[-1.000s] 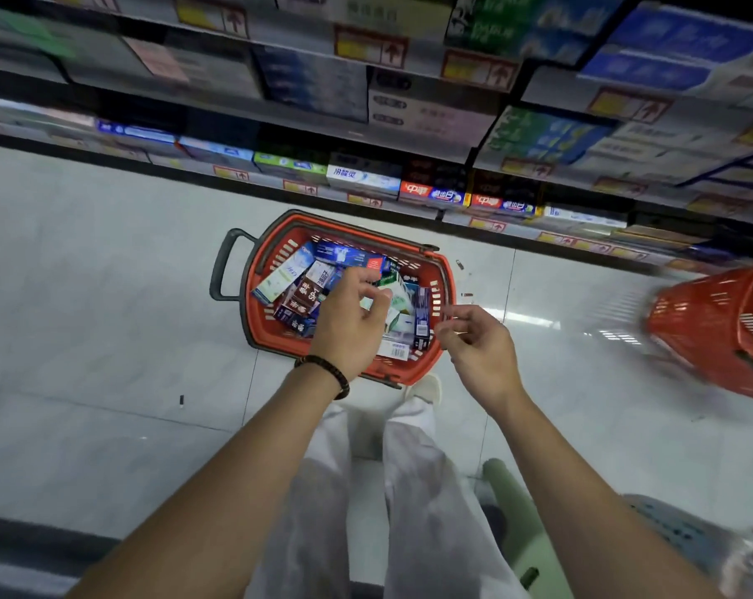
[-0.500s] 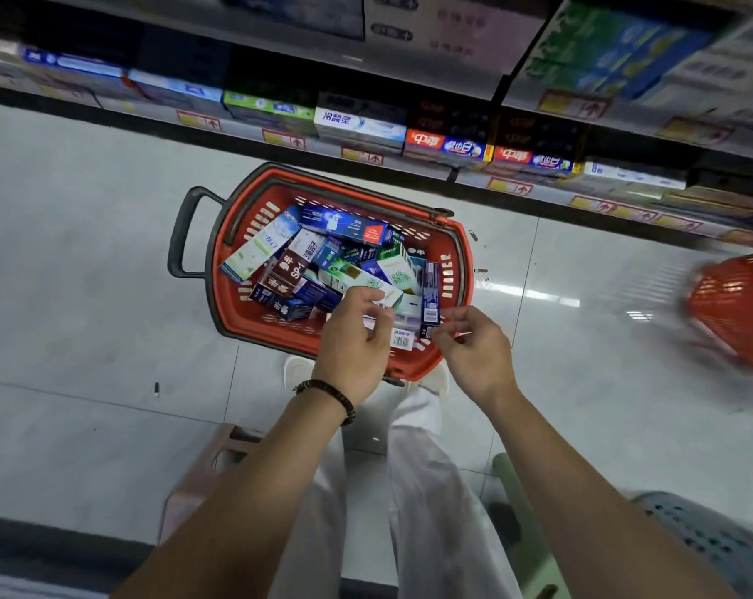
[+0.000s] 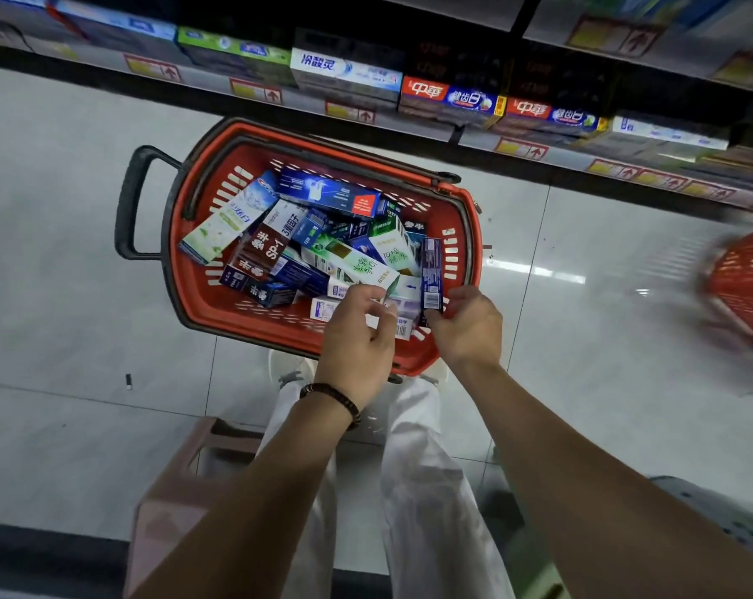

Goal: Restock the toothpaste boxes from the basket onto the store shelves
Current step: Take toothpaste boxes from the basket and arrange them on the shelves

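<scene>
Tiled floor (image 3: pixel 85 252): red basket (image 3: pixel 201 296), toothpaste boxes (image 3: pixel 322 248) heaped inside. Prob. light, stiff card, slick; take across long sides. L hand (image 3: pixel 357 339) curled over pile, grip unclear; R hand (image 3: pixel 469 326) pinches dark-blue box (image 3: pixel 431 270) end.

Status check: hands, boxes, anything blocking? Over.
Left hand curled over white boxes, grip unclear. Right hand pinches dark blue box. Basket full, before shelf. No obstruction seen.

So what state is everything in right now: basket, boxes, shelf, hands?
Red basket: on the floor, filled with jumbled toothpaste boxes.
Dark blue box: on edge against the basket's right wall.
Right hand: appears to pinch the dark blue box's near end.
Left hand: fingers curled over white boxes; grip unclear.
Bottom shelf: stocked along its front.
</scene>
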`<state>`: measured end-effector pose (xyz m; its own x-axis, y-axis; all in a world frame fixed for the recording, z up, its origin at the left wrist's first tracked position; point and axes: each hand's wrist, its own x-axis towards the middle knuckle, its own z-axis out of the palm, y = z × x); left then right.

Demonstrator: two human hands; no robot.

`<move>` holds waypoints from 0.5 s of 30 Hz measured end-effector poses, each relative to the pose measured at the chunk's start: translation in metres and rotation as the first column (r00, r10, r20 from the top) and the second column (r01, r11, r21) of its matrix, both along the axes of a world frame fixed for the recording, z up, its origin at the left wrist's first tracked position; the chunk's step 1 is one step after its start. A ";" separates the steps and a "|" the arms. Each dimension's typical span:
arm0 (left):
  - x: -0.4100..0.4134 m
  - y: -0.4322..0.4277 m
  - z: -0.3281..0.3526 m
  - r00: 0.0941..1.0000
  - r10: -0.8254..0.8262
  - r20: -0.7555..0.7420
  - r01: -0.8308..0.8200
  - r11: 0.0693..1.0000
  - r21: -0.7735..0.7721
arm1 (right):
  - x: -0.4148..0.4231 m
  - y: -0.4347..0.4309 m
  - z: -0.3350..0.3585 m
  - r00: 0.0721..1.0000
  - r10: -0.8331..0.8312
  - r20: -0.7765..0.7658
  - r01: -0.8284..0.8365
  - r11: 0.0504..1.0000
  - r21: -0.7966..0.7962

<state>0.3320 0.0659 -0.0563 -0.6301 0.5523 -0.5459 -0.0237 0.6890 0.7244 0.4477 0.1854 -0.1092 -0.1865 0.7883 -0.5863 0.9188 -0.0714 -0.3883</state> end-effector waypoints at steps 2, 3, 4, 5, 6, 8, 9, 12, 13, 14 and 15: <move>0.002 -0.002 -0.003 1.000 -0.001 0.009 0.001 1.000 -0.001 | -0.004 -0.001 -0.006 0.999 0.017 0.038 -0.018 0.999 0.027; 0.003 -0.003 -0.005 1.000 -0.001 0.013 0.001 1.000 -0.001 | -0.007 -0.002 -0.008 0.997 0.041 0.063 -0.043 0.998 0.039; 0.004 -0.003 -0.006 1.000 0.002 0.021 -0.002 1.000 0.000 | -0.009 -0.003 -0.010 0.994 0.068 0.090 -0.072 0.996 0.045; 0.005 -0.004 -0.006 1.000 0.006 0.028 -0.006 1.000 -0.001 | -0.011 -0.004 -0.011 0.989 0.090 0.113 -0.096 0.994 0.045; 0.005 -0.004 -0.006 0.999 0.009 0.034 -0.009 1.000 -0.003 | -0.013 -0.004 -0.012 0.985 0.106 0.134 -0.112 0.993 0.038; 0.006 -0.004 -0.006 0.999 0.001 0.043 0.000 1.000 -0.011 | -0.016 -0.006 -0.013 0.974 0.136 0.179 -0.141 0.990 0.016; 0.005 -0.004 -0.007 0.999 -0.004 0.040 0.004 1.000 -0.014 | -0.017 -0.006 -0.013 0.966 0.155 0.206 -0.159 0.987 0.000; 0.004 -0.006 -0.008 1.000 -0.013 0.027 0.013 1.000 -0.006 | -0.021 -0.004 -0.013 0.943 0.197 0.266 -0.197 0.980 -0.029; 0.003 -0.007 -0.008 1.000 -0.016 0.015 0.016 1.000 -0.004 | -0.022 -0.004 -0.013 0.939 0.206 0.276 -0.204 0.978 -0.035; 0.001 -0.007 -0.007 1.000 -0.015 0.007 0.015 1.000 -0.004 | -0.022 -0.004 -0.013 0.936 0.209 0.282 -0.206 0.978 -0.042; 0.000 -0.007 -0.007 1.000 -0.010 0.005 0.010 1.000 -0.005 | -0.022 -0.005 -0.013 0.938 0.203 0.282 -0.198 0.979 -0.047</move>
<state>0.3318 0.0591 -0.0636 -0.6215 0.5561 -0.5519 -0.0203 0.6928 0.7209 0.4255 0.1804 -0.1223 -0.1638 0.7411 -0.6512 0.9865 0.1213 -0.1100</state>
